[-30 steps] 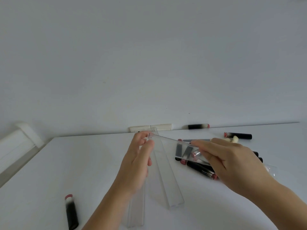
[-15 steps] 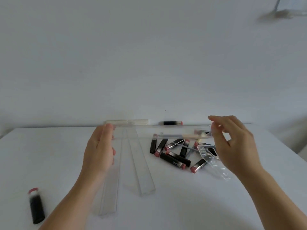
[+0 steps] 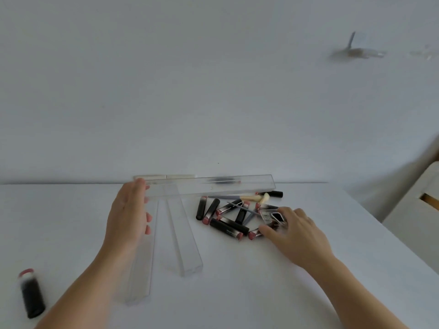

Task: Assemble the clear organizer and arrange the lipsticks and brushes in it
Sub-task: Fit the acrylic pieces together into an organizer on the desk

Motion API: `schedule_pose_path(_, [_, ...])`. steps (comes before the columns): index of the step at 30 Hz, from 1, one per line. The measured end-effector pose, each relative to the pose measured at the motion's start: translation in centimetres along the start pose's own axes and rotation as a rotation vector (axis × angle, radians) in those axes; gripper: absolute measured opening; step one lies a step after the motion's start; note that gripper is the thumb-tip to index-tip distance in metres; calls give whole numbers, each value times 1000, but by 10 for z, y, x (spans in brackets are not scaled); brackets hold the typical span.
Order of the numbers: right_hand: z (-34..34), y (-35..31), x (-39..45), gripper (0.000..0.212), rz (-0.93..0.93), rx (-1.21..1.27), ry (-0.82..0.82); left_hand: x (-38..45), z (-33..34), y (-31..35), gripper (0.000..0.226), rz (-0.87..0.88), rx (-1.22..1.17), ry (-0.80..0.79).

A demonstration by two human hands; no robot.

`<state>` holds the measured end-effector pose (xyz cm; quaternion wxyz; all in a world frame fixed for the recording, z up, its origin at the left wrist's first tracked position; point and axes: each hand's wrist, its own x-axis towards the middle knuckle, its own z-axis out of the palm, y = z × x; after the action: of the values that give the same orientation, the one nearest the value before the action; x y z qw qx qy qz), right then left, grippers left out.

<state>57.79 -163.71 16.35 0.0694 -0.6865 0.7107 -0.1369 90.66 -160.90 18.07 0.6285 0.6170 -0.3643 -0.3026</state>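
My left hand (image 3: pixel 128 214) grips the left end of a long clear organizer piece (image 3: pixel 213 188), which stretches to the right just above the white table (image 3: pixel 237 293). Two more clear pieces (image 3: pixel 183 236) (image 3: pixel 142 262) lie lengthwise under and beside that hand. A pile of several black lipsticks (image 3: pixel 228 227) with pink tips lies at centre right, with thin brushes (image 3: pixel 249 198) across it. My right hand (image 3: pixel 297 236) rests with spread fingers on a small clear bag (image 3: pixel 273 216) at the pile's right edge. One lipstick (image 3: pixel 32 293) lies alone at the near left.
Another lipstick (image 3: pixel 223 181) lies by the wall, seen through the held piece, next to a cream-coloured strip (image 3: pixel 166 177). A pale cabinet (image 3: pixel 415 210) stands beyond the table's right edge. The table meets a plain white wall at the back.
My right hand let go of the clear piece's right end and dropped onto the bag by the lipsticks. My left hand still holds the piece, now level across the table.
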Motion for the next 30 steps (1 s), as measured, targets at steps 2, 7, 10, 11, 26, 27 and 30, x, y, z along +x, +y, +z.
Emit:
schedule_pose_path(2, [0,0,1,67,3,28,6,-2,1,1,41,16,13,-8])
schedule_pose_path(7, [-6,4,-1,60,7,83,117,-3,2,1,41,20,6,-14])
schedule_pose_path(10, [-11,10,0,50,49,324,228,-2,2,0,37,16,3,-11])
schedule_pose_path(11, [-13,13,1,46,69,458,248,-1,1,-1,36,18,2,-11])
schedule_pose_path(26, [-25,-14,23,21,207,1738,-500,5,1,-5,30,9,-82,-5])
schedule_pose_path(27, [-22,-14,24,30,193,1739,-513,4,2,-4,30,13,-85,-9])
schedule_pose_path(30, [-14,-12,22,41,118,1757,-529,1,3,-4,32,21,-81,-34])
